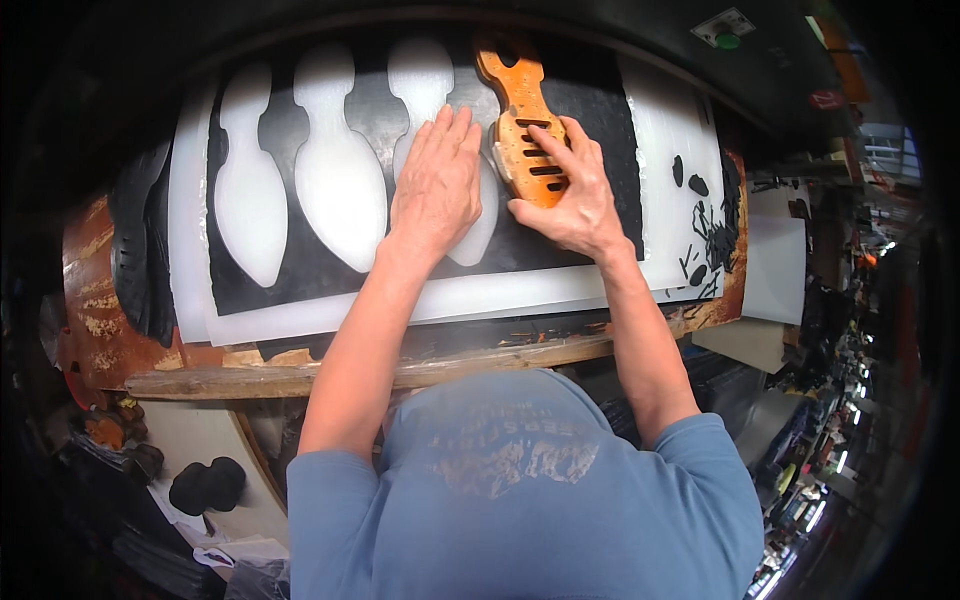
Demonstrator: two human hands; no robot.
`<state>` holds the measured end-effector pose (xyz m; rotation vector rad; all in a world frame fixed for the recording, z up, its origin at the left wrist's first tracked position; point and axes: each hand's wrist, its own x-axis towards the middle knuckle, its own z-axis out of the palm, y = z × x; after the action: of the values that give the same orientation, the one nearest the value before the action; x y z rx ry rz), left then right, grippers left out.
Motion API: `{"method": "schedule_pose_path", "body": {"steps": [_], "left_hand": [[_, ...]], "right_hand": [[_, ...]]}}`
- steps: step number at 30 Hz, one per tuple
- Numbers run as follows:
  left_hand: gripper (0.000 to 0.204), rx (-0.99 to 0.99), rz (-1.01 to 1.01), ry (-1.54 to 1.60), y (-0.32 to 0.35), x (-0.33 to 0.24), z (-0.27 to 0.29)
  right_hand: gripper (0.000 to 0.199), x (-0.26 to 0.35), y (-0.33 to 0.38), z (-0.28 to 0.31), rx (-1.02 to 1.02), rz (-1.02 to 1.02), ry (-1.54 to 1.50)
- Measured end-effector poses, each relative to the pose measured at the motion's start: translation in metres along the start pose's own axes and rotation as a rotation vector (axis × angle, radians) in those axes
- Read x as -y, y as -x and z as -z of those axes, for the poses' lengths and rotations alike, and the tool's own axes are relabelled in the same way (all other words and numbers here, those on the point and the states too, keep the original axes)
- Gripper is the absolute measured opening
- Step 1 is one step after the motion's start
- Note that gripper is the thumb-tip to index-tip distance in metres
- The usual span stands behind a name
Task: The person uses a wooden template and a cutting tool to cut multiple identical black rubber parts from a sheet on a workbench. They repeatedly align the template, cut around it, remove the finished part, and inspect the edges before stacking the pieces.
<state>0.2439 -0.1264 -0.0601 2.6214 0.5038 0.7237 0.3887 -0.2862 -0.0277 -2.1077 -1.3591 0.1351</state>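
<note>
My left hand (pixel 436 190) lies flat with straight fingers on the third white sole-shaped area (pixel 420 68), covering its middle. To the right, my right hand (pixel 582 195) grips an orange, sole-shaped cutting die (pixel 522 90) between thumb and fingers. The die has several crosswise slots and a hole at its far end, and it rests on a black sheet (pixel 585 100). Two more white sole shapes (pixel 340 175) (pixel 250 190) appear farther left on that sheet. Whether these are loose pieces or cut-out openings I cannot tell.
Under the black sheet is a white board (pixel 480 298) on a worn brown table (pixel 95 290). Small black scraps (pixel 715 240) lie at its right end. Black sole-like pieces (pixel 140 250) hang at the left. A dark machine part with a green button (pixel 727 41) overhangs the far side.
</note>
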Motion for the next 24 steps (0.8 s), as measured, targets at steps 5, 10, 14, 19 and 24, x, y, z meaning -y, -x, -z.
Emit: {"method": "schedule_pose_path", "body": {"steps": [5,10,14,19,24], "left_hand": [[0.038,-0.02,-0.011,0.009,0.004,-0.001,-0.001],[0.043,0.015,0.017,0.038,-0.002,-0.008,0.008],[0.072,0.073,0.042,0.107,-0.001,-0.045,0.013],[0.102,0.276,0.107,0.723,-0.002,-0.101,-0.005],[0.05,0.121,0.074,0.787,0.013,-0.089,-0.014]], "right_hand": [[0.094,-0.015,-0.003,0.04,0.076,-0.275,-0.793],[0.085,-0.013,0.004,0.05,-0.047,-0.34,-1.158],[0.079,-0.013,0.01,0.031,-0.162,-0.403,-1.319],[0.077,-0.023,0.012,0.03,-0.113,-0.392,-1.411],[0.076,-0.026,0.015,0.033,-0.114,-0.385,-1.48]]}}
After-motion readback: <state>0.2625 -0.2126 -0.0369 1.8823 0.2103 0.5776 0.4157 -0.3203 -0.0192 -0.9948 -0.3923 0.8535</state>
